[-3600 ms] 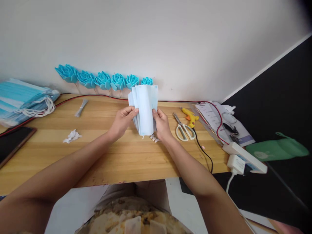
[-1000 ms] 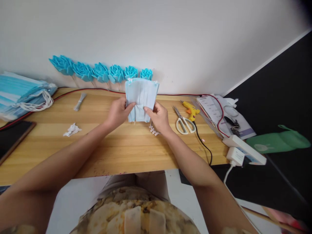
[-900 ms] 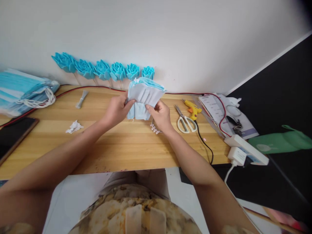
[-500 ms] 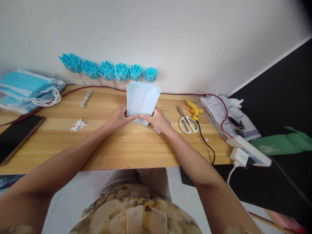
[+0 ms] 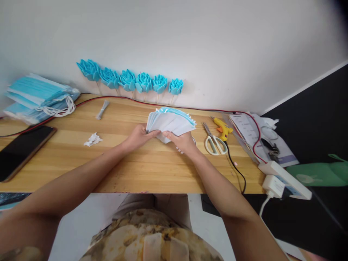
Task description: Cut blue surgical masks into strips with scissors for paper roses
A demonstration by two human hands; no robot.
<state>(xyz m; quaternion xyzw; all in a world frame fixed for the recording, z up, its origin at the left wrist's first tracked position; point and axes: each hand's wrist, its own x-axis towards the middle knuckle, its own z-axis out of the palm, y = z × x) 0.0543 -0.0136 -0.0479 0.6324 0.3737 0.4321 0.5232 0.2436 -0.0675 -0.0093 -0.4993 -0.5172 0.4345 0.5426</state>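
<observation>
- Done, seemingly: six blue flowers [image 5: 143,82] on stems line the wall.
- Left, seemingly: the face masks [image 5: 174,123], flat and fanned above the surface [image 5: 163,174], pinched by left hand [image 5: 140,136] and right hand [image 5: 186,141]; too overlapped to count.
- One pair of scissors [image 5: 210,134], one glue gun [image 5: 224,129], one phone [image 5: 25,150].

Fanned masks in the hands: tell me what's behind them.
Beyond the fanned masks show the table, red-black cable and six blue flowers by the wall. Whatever the masks directly cover, including most fingers of the left hand and right hand, cannot be seen.
</observation>
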